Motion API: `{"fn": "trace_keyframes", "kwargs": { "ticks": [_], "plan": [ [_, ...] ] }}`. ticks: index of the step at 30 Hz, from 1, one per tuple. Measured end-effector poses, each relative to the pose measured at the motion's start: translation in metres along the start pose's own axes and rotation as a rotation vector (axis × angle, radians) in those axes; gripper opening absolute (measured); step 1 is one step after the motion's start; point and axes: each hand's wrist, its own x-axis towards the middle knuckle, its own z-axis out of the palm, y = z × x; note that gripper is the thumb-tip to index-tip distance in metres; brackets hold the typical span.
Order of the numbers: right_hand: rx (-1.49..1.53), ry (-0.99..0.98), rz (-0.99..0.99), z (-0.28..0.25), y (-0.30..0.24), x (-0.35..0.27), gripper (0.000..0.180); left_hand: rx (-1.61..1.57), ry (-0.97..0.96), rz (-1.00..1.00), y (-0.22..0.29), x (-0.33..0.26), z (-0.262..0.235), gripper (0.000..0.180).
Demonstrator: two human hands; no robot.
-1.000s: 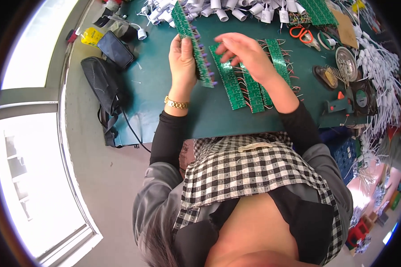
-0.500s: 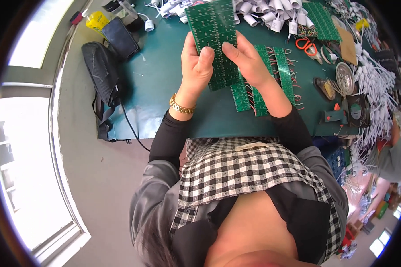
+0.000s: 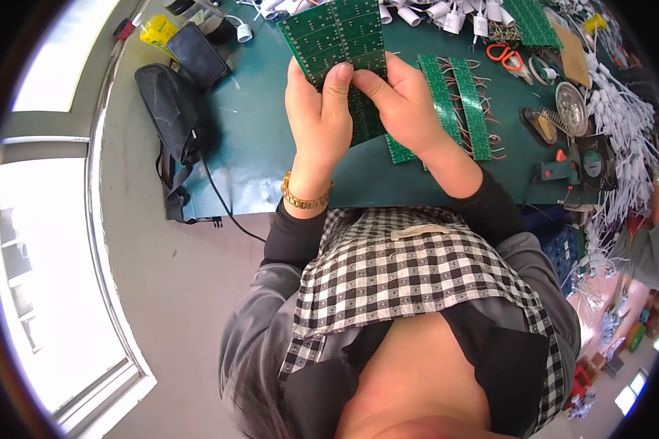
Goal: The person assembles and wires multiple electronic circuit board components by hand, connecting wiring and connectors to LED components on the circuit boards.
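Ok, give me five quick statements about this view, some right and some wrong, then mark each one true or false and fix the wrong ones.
1. The left hand and the right hand both grip a green circuit board. True.
2. A gold wristband is on the right wrist. False: the gold wristband is on the left one.
3. Scissors with orange handles lie to the right of both hands. True.
4. A black bag sits at the right end of the table. False: the black bag is at the left end of the table.
5. The apron is checked in black and white. True.
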Motion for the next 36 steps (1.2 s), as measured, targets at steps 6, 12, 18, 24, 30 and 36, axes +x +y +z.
{"fn": "trace_keyframes", "kwargs": {
  "ticks": [6, 12, 18, 24, 30, 36],
  "plan": [
    [-0.181, -0.058, -0.054, 0.000, -0.024, -0.011, 0.022, 0.144, 0.273, 0.202, 0.008, -0.022, 0.022, 0.031],
    [-0.328, 0.090, -0.200, -0.004, -0.026, -0.011, 0.020, 0.081, 0.201, 0.256, 0.011, -0.011, 0.029, 0.031],
    [-0.202, 0.098, -0.225, -0.009, -0.029, 0.010, 0.028, -0.023, 0.097, 0.178, 0.015, 0.015, 0.028, 0.027],
    [0.067, -0.172, -0.108, -0.032, -0.035, 0.003, 0.025, -0.384, -0.038, 0.043, 0.017, 0.009, 0.023, 0.029],
    [-0.240, 0.014, -0.101, -0.037, -0.020, 0.005, 0.016, -0.324, -0.082, -0.094, 0.004, 0.019, 0.030, 0.026],
    [-0.260, 0.205, -0.189, -0.029, -0.014, 0.002, 0.015, 0.173, 0.152, 0.199, 0.000, 0.018, 0.056, 0.021]
  ]
}}
